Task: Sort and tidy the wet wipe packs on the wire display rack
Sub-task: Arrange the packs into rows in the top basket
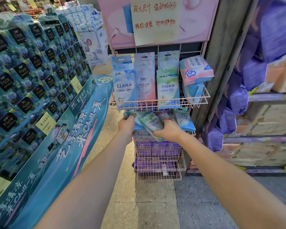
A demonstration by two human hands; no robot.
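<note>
While both bare arms reach forward to the second tier of the pink wire rack, the left hand curls its fingers over the top edge of a blue wipe pack, gripping it at the left end of a loose heap. The right hand is closed round a green-and-white wipe pack, thumb at the pack's lower edge and the other fingers wrapped over its right side; the pack lies tilted across the blue one. Just right of that hand another green pack leans in the same tier. On the top tier, blue, pink and green packs stand upright in rows, with a fat pink pack lying on a blue one at the right end. Purple packs fill the lower baskets.
</note>
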